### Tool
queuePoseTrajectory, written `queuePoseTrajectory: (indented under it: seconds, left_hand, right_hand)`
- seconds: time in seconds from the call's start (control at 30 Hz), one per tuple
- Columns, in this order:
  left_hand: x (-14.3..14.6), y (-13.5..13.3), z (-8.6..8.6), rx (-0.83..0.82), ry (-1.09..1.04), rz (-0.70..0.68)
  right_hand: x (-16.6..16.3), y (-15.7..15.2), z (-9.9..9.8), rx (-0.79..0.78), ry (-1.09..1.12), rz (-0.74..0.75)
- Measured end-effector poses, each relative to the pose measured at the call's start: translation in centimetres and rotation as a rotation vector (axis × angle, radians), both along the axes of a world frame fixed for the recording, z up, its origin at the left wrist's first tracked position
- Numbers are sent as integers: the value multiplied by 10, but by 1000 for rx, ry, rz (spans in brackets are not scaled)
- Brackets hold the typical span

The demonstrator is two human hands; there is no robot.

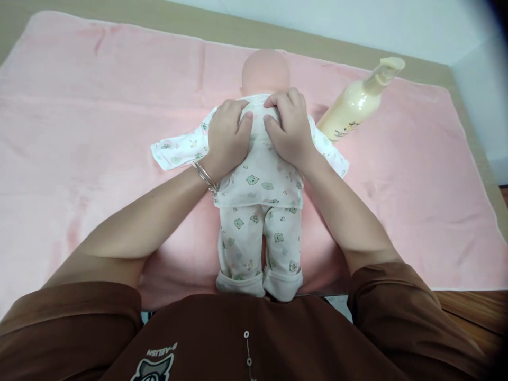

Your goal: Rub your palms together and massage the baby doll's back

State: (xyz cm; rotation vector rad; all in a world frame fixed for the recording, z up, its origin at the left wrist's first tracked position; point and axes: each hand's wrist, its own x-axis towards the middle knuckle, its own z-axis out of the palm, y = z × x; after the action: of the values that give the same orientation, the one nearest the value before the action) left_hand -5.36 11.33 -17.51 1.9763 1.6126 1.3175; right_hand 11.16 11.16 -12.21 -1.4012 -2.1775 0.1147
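A baby doll (265, 71) lies face down, the back of its bald head at the far end and its legs toward me. It wears a white printed top (260, 182) and matching trousers (242, 243) with turned-up cuffs. My left hand (228, 129) rests on the left side of the doll's upper back, thumb apart from the bent fingers. On the right side of the upper back lies my right hand (289, 124), its fingers bent and its thumb apart. Both palms touch the cloth, and neither hand is gripping anything. The doll's face is hidden.
A pale yellow pump bottle (349, 108) stands to the right of the doll, close to its right sleeve. Under everything is a pink blanket (99, 153) with a few creases. Behind the table's far edge (317, 47) rises a white wall (357, 21).
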Motion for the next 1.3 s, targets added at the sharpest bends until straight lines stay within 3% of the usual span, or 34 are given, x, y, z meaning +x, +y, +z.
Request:
queuePoseTrajectory:
  seconds: [0.17,0.3,0.4,0.53,0.6,0.7,0.8,0.9,0.97,1.1,1.2,1.3]
  left_hand:
    - [-1,4,-4,-18,-9,32]
    - [1,-3,5,3,7,30]
    - [1,-8,11,16,2,31]
    - [2,-8,11,-16,-4,24]
    - [2,-7,11,-13,-11,23]
    - [2,-8,10,-6,-10,30]
    - [2,-7,7,-1,5,40]
    - [2,-6,5,5,15,47]
    - [2,-7,6,7,23,58]
    - [3,-12,12,27,43,52]
    - [4,-14,14,24,44,56]
    - [5,-13,14,8,33,74]
  right_hand:
    - [-10,-31,7,-74,-195,-70]
    - [-21,-54,14,-118,-305,90]
    - [-14,-42,16,-191,-235,156]
    - [0,-13,15,-322,-119,-38]
    - [0,-13,15,-356,-130,-118]
    - [-9,-33,18,-282,-243,-107]
    - [-17,-52,21,-188,-316,40]
    - [-14,-44,19,-181,-254,142]
    - [-5,-27,14,-224,-161,126]
    - [9,0,4,-340,3,-47]
    - [3,-13,5,-313,-67,-137]
    - [-11,-42,12,-213,-212,-97]
